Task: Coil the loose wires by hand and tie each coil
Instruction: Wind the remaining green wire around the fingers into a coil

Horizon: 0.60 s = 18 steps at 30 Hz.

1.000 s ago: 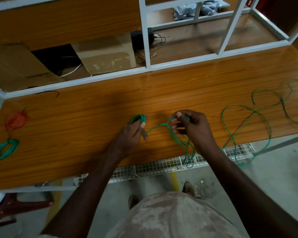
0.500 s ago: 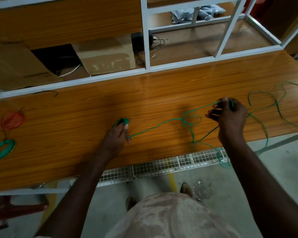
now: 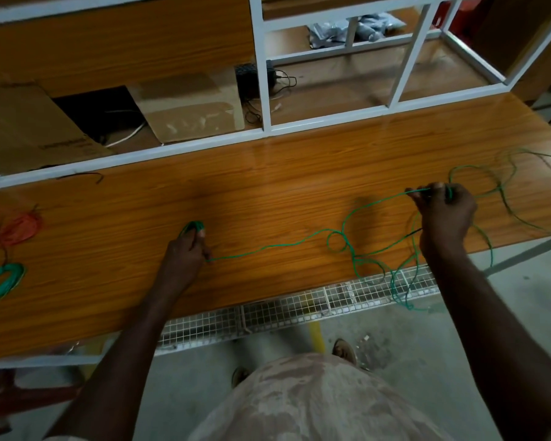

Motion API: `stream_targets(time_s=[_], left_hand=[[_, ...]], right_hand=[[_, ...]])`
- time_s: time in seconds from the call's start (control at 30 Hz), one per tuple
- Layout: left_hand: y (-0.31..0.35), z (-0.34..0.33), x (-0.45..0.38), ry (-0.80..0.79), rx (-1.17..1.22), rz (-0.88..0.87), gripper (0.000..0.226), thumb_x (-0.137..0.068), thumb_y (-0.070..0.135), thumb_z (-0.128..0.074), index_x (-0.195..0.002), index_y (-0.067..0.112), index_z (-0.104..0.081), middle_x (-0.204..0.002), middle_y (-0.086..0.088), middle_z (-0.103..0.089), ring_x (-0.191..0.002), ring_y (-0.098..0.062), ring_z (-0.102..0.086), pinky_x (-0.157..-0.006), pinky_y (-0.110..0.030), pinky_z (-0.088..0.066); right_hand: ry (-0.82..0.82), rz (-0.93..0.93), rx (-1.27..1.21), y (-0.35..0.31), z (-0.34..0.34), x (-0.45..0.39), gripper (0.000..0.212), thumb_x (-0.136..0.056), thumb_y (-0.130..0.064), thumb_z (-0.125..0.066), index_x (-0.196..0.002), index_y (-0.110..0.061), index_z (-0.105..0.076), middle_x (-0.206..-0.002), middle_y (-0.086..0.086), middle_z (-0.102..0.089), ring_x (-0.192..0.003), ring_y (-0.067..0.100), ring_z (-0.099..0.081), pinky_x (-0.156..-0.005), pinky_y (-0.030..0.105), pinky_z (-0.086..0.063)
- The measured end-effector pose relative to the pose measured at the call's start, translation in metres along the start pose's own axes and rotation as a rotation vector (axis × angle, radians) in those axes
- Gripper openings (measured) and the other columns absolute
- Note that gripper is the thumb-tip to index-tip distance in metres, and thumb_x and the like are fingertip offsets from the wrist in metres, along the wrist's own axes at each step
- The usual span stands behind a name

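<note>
The thin loose wire (image 3: 283, 245) is bright green; a coiled wire bundle (image 3: 0, 281) at the wooden table's left edge is green too — beside it, an orange-red coil (image 3: 19, 230); the tabletop (image 3: 268, 186) shows orange-brown woodgrain; the metal frame (image 3: 264, 90) is white.

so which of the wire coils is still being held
The small green coil gripped in the left hand. The orange coil and the other green coil lie untouched at the table's left end.
</note>
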State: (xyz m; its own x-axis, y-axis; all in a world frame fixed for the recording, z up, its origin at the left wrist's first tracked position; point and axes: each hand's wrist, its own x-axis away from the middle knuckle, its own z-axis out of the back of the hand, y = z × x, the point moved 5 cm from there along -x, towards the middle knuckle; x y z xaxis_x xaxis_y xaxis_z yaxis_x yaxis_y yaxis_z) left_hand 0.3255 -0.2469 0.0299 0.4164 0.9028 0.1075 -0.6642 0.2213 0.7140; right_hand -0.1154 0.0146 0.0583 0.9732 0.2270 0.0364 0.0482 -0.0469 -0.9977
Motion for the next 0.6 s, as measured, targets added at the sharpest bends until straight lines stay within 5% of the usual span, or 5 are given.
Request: stream_targets(time_s=[0.1,0.23,0.4,0.5,0.6], left_hand=[[0.006,-0.006,0.0,-0.001,0.057,0.031,0.031,-0.115,0.024,-0.044,-0.104,0.005,-0.066,-0.077,-0.005,-0.073,-0.049,0.003,-0.056,-0.056,-0.031,-0.037],[0.025,-0.017,0.002,-0.016,0.127,-0.011,0.037,-0.116,0.024,-0.042,-0.1,0.001,-0.065,-0.073,-0.008,-0.074,-0.048,0.003,-0.056,-0.057,-0.03,-0.038],[0.05,-0.031,0.006,-0.068,0.079,-0.092,0.043,-0.116,0.032,-0.039,-0.095,0.007,-0.068,-0.07,-0.002,-0.074,-0.057,-0.025,-0.06,-0.055,-0.038,-0.045],[0.072,-0.045,0.007,-0.106,0.142,-0.135,0.042,-0.117,0.03,-0.038,-0.108,0.004,-0.069,-0.068,-0.006,-0.073,-0.055,-0.024,-0.058,-0.056,-0.039,-0.046],[0.1,-0.053,0.008,-0.139,0.231,-0.193,0.04,-0.117,0.03,-0.037,-0.119,0.006,-0.069,-0.065,-0.007,-0.071,-0.048,-0.008,-0.05,-0.057,-0.032,-0.042]], right_hand=[[-0.157,0.033,0.112,0.008,-0.013,0.013,0.017,-0.106,-0.008,-0.058,-0.09,-0.007,-0.064,-0.083,0.017,-0.066,-0.075,0.022,-0.077,-0.086,0.046,-0.065],[-0.318,0.069,0.448,0.029,-0.025,0.029,0.008,-0.093,-0.027,-0.07,-0.091,-0.02,-0.073,-0.087,0.006,-0.078,-0.084,0.03,-0.079,-0.088,0.059,-0.062],[-0.668,0.318,0.992,0.021,-0.05,0.07,0.038,-0.088,-0.007,-0.083,-0.124,-0.015,-0.073,-0.143,0.015,-0.062,-0.127,0.036,-0.064,-0.102,0.042,-0.052],[-0.838,0.385,0.977,0.008,-0.07,0.106,0.045,-0.092,0.003,-0.074,-0.132,-0.017,-0.069,-0.154,0.009,-0.056,-0.141,0.029,-0.055,-0.113,0.039,-0.046],[-1.113,0.122,0.624,0.003,-0.094,0.153,0.052,-0.09,0.017,-0.059,-0.134,-0.01,-0.063,-0.138,0.011,-0.068,-0.13,0.022,-0.065,-0.107,0.037,-0.056]])
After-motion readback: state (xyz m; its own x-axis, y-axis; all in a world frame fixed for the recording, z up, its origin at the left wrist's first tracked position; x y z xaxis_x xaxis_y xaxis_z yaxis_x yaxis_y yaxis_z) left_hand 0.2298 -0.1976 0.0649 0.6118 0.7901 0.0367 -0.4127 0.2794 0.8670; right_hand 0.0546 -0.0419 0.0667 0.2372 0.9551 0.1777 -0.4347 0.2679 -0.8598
